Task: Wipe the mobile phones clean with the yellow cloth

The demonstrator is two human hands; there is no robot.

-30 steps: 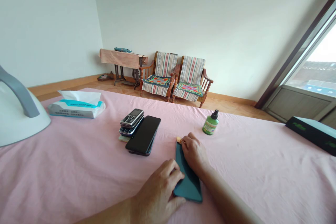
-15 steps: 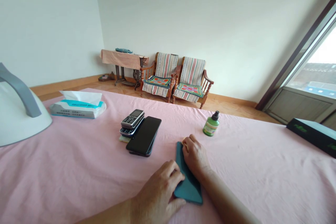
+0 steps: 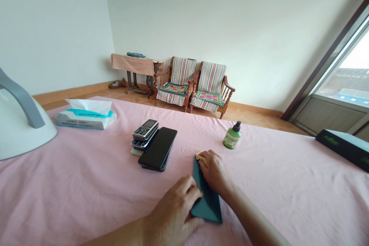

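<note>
A teal smartphone (image 3: 208, 206) lies on the pink cloth in front of me, its plain glossy side up. My left hand (image 3: 175, 207) grips its near left edge, with the fingers curled over the top and the thumb at the near end. At the far end, my right hand (image 3: 215, 171) is closed on a small yellowish cloth (image 3: 201, 157) and presses it against the phone's far left corner. Most of that cloth is hidden under the fingers.
Left of the hands are stacked black smartphones (image 3: 158, 148) beside a pile of keypad phones (image 3: 145, 130). A green spray bottle (image 3: 232, 136) stands beyond my right hand. Farther out are a tissue pack (image 3: 83, 119), a white kettle-like object (image 3: 17, 130) and a black box (image 3: 343, 148).
My right hand has shifted slightly left with the yellowish cloth, onto the phone's far left corner, and more of the cloth shows. My left hand stays in place.
</note>
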